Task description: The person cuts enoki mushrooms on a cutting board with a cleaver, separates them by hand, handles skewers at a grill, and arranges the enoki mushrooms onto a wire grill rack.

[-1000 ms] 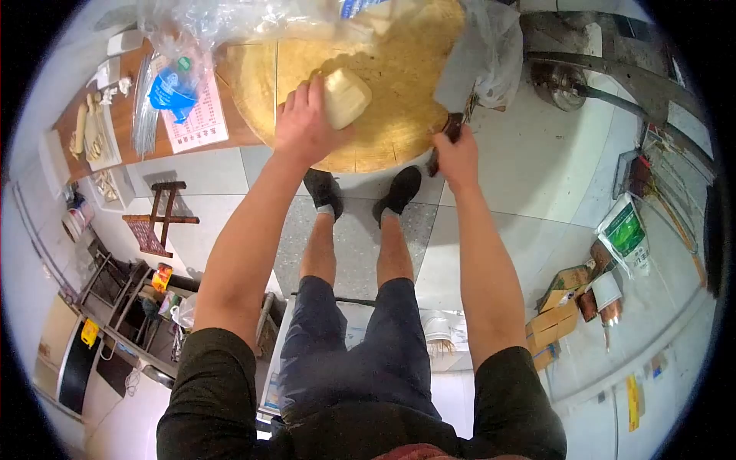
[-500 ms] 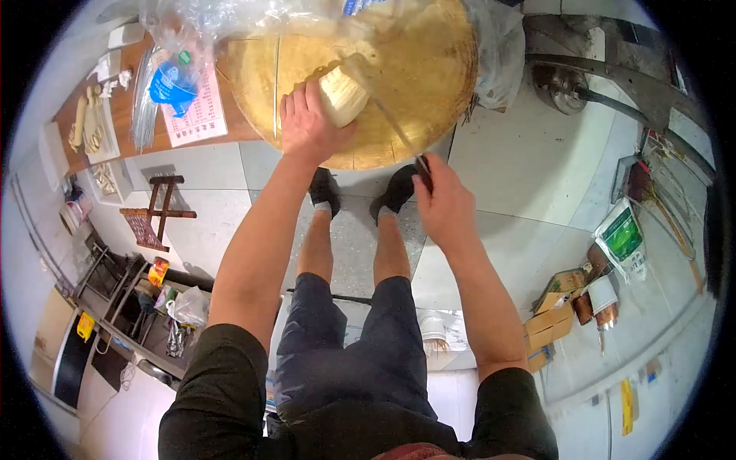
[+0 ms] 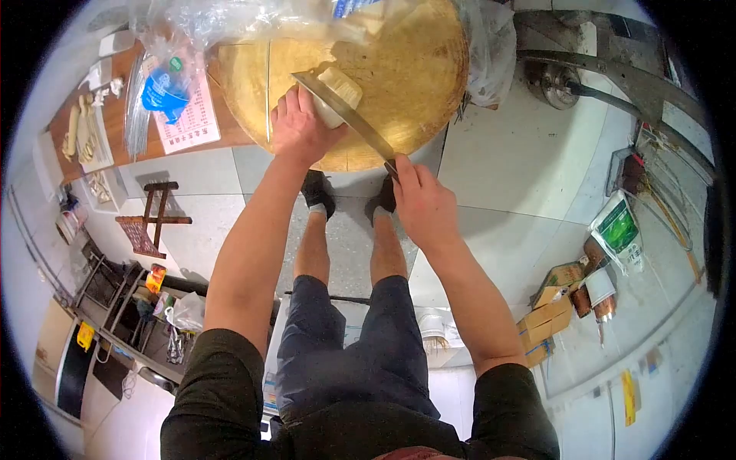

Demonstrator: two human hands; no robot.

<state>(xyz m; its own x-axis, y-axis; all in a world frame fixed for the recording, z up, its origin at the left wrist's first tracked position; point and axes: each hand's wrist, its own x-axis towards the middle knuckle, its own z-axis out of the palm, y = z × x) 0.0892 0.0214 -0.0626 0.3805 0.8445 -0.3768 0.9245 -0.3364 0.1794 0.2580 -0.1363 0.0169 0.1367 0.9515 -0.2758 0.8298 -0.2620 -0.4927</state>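
Observation:
A pale yellow, layered-looking block [image 3: 342, 83] rests on a round wooden chopping board [image 3: 414, 69]; I cannot tell what food it is. My left hand [image 3: 303, 132] grips its near left side, fingers curled against it. My right hand [image 3: 425, 205] is closed round the dark handle of a knife [image 3: 360, 126]. The long blade slants up to the left across the block, with its tip just beyond my left fingers. Whether the edge has entered the block is not visible.
Clear plastic bags [image 3: 253, 19] lie along the board's far edge, and a thin rod [image 3: 268, 84] lies on its left part. A printed sheet [image 3: 188, 123] and a blue-marked bag [image 3: 165, 92] are on the wooden table. A small folding stool [image 3: 153, 218] stands on the floor at left.
The knife has swung left from beside the block to lie across it. My right hand has shifted left with it, while my left hand keeps its hold.

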